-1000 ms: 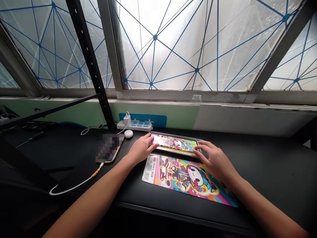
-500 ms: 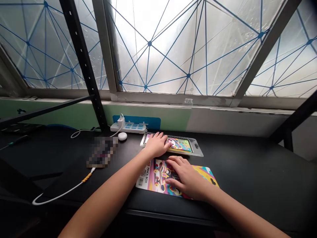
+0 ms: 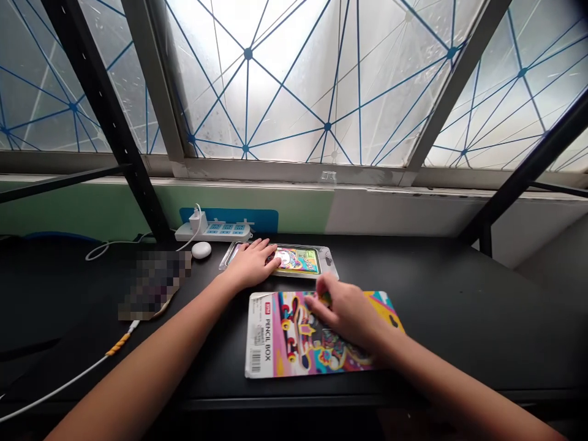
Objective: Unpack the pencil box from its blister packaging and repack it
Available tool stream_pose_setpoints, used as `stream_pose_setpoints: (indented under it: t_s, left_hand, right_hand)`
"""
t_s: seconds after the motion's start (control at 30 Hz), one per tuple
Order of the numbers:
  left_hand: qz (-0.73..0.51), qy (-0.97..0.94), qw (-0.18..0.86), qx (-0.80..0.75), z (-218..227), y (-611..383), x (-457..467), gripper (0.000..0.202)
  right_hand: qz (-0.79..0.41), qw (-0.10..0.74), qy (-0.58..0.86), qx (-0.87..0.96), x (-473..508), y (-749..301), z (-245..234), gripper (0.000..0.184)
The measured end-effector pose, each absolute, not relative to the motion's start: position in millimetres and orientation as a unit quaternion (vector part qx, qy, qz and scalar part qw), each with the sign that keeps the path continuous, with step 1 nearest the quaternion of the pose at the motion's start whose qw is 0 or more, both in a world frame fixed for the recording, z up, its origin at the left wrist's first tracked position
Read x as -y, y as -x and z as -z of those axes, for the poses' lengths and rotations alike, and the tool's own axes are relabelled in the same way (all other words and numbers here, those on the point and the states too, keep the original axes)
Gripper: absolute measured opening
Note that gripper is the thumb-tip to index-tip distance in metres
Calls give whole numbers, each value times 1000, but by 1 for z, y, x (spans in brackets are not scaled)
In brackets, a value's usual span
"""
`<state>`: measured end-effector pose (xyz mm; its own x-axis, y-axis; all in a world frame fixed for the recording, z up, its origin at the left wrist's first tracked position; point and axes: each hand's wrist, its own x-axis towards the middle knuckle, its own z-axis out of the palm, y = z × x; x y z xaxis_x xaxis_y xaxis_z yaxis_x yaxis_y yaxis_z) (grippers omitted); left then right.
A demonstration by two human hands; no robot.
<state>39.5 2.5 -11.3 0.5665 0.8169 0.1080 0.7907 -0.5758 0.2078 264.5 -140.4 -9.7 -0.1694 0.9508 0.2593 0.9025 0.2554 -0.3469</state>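
Note:
My left hand lies with its fingers spread over the left part of a clear plastic package, which holds a colourful printed pencil box. Closer to me, my right hand is over a bright printed card marked "PENCIL BOX". Its fingers are curled and slightly blurred, with a gap between thumb and forefinger and nothing visible in it. Whether this hand touches the card I cannot tell. The card's barcode end faces left, and the hand and wrist cover much of its right half.
A white power strip with a plugged-in charger stands by the wall. Near it lie a round white case and a blurred-out, phone-like object with a white cable. Black metal posts rise at the sides of the black table.
The view has shifted right. My right hand's fingers have curled up from lying outstretched on the card, which now sits turned slightly. My left hand remains on the plastic package.

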Motion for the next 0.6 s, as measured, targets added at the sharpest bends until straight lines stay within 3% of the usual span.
stream_pose_setpoints:
  t_s: [0.3,0.6]
  left_hand:
    - [-80,-899,74,-423,14,-16,6,64]
    - [-100,-900,84,-415,17,-12,6,61]
  right_hand:
    - [-257,129,692,663,54,-409,2,59]
    - [-255,168,707,638,51,-425,21,57]
